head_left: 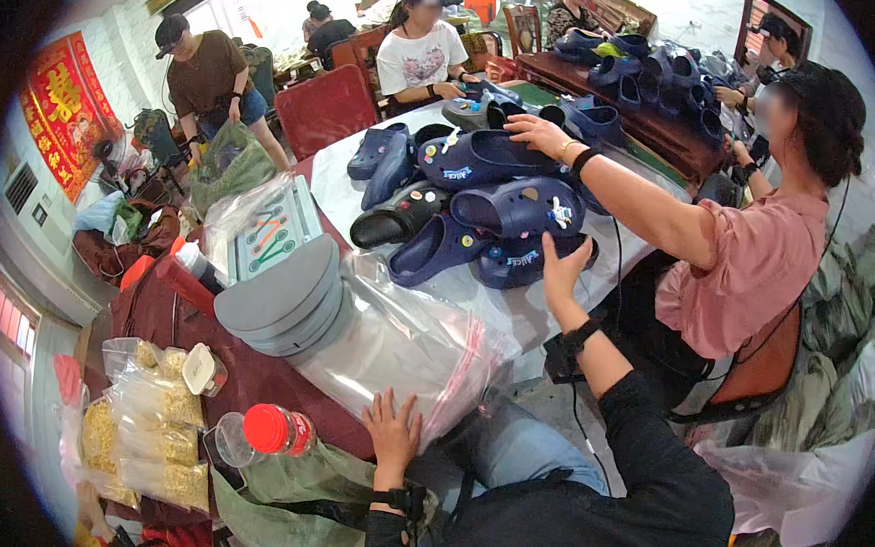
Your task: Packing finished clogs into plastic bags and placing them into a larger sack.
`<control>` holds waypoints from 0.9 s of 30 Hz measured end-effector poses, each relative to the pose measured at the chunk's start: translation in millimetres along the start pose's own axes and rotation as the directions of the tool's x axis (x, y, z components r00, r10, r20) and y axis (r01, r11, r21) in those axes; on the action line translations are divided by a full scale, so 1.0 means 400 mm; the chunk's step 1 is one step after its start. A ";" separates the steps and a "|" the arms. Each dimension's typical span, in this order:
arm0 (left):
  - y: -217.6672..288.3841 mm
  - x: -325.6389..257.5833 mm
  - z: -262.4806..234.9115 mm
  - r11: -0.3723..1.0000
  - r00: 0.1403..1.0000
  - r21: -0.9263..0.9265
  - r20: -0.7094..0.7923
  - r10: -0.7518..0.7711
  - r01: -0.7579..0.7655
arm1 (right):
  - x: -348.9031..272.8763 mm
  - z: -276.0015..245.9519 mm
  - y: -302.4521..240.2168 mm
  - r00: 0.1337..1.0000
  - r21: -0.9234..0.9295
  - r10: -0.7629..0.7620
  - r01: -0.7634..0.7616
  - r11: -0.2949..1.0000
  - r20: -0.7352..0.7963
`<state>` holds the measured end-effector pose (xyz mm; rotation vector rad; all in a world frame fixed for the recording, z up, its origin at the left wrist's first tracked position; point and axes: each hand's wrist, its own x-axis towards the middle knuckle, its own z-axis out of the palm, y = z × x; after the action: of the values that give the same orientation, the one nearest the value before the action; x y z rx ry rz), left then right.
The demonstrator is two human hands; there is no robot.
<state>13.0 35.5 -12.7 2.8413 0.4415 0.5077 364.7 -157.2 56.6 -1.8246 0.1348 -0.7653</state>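
Observation:
A pile of navy clogs [517, 206] with small decorations lies on the white-covered table, with one black clog [401, 216] among them. At the pile's near right, my right hand [565, 273] is raised against the end of a navy clog with white lettering [510, 261]. Its thumb and fingers are spread, and they do not look closed on the shoe. My left hand [393, 433] lies flat with fingers apart at the near edge of a stack of clear plastic bags [383, 340]. Grey sole-shaped sheets [281, 299] rest beside the bags.
From the right, a co-worker's hand [538, 136] reaches over the pile. A red-lidded jar [273, 430] and filled clear packets [153, 422] sit at the near left. Behind the sheets is a tray [275, 231]. More clogs [655, 81] cover the far table; several people are around.

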 end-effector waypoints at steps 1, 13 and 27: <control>-0.007 -0.003 0.003 1.000 1.000 0.005 0.000 -0.006 0.006 | 0.021 0.015 -0.003 1.000 0.004 0.001 -0.001 1.000 0.008; -0.006 -0.012 0.001 0.999 0.999 0.036 -0.034 0.010 -0.009 | 0.051 -0.049 -0.105 0.860 0.478 0.105 -0.374 0.795 0.499; 0.007 0.000 -0.148 -0.527 0.974 -0.831 0.224 -0.024 0.179 | -0.195 -0.130 -0.205 0.304 0.187 0.027 -0.653 0.734 0.952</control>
<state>-8.1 42.5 42.1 0.7497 0.0392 0.3279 252.6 -132.3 104.8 -1.2899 -0.3843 0.6218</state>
